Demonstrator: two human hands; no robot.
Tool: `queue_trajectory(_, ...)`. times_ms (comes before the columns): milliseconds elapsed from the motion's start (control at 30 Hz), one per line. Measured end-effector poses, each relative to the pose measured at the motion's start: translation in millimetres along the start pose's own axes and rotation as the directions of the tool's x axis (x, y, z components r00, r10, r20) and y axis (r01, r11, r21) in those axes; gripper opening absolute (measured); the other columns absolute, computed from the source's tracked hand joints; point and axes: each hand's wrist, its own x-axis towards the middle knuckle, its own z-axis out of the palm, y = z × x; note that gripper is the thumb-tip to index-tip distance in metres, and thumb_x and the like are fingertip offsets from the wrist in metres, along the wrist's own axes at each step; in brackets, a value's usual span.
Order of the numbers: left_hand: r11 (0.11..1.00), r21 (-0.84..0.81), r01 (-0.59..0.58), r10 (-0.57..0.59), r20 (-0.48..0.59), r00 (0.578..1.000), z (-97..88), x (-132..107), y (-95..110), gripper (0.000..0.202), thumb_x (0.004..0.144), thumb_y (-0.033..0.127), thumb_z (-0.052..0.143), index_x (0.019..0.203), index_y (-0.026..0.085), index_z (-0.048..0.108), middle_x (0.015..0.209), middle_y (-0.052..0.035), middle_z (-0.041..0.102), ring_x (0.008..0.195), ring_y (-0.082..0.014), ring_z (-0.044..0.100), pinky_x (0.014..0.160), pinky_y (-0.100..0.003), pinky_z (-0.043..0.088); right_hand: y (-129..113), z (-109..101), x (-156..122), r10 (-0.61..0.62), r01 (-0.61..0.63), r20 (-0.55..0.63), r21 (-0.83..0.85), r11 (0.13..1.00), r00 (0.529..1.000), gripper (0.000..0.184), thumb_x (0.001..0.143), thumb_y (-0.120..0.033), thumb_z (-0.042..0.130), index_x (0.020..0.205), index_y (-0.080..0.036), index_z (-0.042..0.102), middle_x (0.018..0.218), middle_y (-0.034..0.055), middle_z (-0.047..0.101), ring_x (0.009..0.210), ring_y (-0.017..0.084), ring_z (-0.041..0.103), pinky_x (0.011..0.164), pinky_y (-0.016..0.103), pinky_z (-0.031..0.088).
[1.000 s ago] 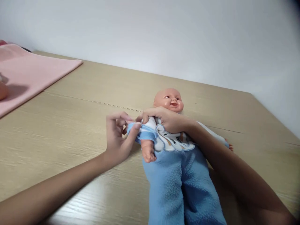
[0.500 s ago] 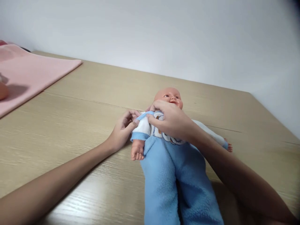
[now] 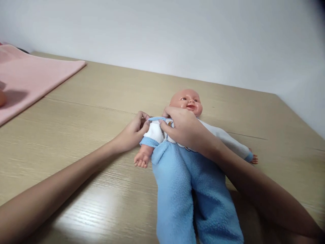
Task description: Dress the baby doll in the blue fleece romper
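On its back in front of me lies a baby doll point(image 3: 186, 100) in a white top and fleecy blue trousers point(image 3: 175, 189). A light-blue strap point(image 3: 157, 118) stretches across the doll's shoulder, at the left of the picture. My left hand point(image 3: 135, 130) pinches one end of that strap between thumb and fingers. At its other end, over the chest, my right hand point(image 3: 185, 125) grips it with thumb and fingertips, covering most of the printed bib. Beside my left wrist rests the doll's small hand point(image 3: 142, 158), out of a blue cuff.
A pink cloth point(image 3: 50, 73) covers the far left of the wooden table point(image 3: 96, 88), with a skin-coloured object point(image 3: 2, 98) on it, cut off by the picture's edge. Behind the table rises a white wall point(image 3: 152, 37).
Both hands have shifted slightly up on the strap, now pulled straighter between them. The doll's near arm has swung a little outward, and its head sits slightly further right.
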Motion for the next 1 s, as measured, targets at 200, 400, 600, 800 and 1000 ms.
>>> queue_trajectory(200,0.907,-0.348,0.239,-0.244,0.029,0.969,11.5,17.2,1.5,0.049,0.088,0.053,0.092,0.113,0.023,0.062,0.083,0.0037,0.069,0.067,-0.0126,0.060,0.058,-0.023,0.047,1.9,2.0,-2.0,0.058,-0.061,-0.088,-0.026,0.998,0.994,0.011,0.106,-0.024,0.062,0.097,-0.018,0.064,0.093,0.0096,0.075,0.081,0.024,0.061,0.075,0.037,0.035)
queue_trajectory(400,0.726,-0.437,0.532,-0.402,0.358,0.843,12.9,39.8,2.4,0.026,0.084,0.035,0.091,0.100,0.019,0.078,0.095,-0.0047,0.081,0.084,-0.0206,0.075,0.078,-0.031,0.062,5.2,-4.6,-2.6,0.142,-0.138,-0.130,0.039,0.990,0.981,0.027,0.105,-0.010,0.055,0.130,-0.016,0.063,0.101,0.0100,0.080,0.095,0.028,0.074,0.078,0.036,0.043)
queue_trajectory(600,0.635,-0.521,0.571,-0.373,0.440,0.817,13.9,42.4,5.5,0.022,0.079,0.026,0.081,0.100,0.020,0.077,0.097,-0.0066,0.082,0.088,-0.0248,0.076,0.080,-0.034,0.064,4.7,-5.3,-5.3,0.071,-0.072,-0.019,-0.030,0.997,0.997,0.019,0.117,-0.023,0.054,0.108,-0.018,0.069,0.099,0.0111,0.081,0.088,0.027,0.073,0.075,0.037,0.041)
queue_trajectory(800,0.895,-0.357,0.266,-0.176,0.264,0.948,8.5,35.5,8.5,0.026,0.084,0.024,0.077,0.109,0.022,0.069,0.111,-0.0028,0.073,0.099,-0.0188,0.069,0.087,-0.030,0.057,0.1,-5.0,-9.8,0.050,-0.050,0.009,0.015,0.999,0.999,0.017,0.114,-0.025,0.056,0.121,-0.017,0.069,0.102,0.0101,0.084,0.089,0.027,0.076,0.070,0.037,0.038)
queue_trajectory(1000,0.991,0.124,0.051,-0.079,0.234,0.969,-8.8,31.6,27.0,0.030,0.104,0.053,0.067,0.105,0.023,0.068,0.104,-0.0044,0.073,0.096,-0.0231,0.067,0.082,-0.033,0.054,-3.7,-18.3,-15.4,0.080,-0.082,-0.015,-0.163,0.983,0.997,0.012,0.110,-0.018,0.056,0.104,-0.021,0.066,0.083,0.0088,0.076,0.074,0.026,0.071,0.061,0.039,0.030)
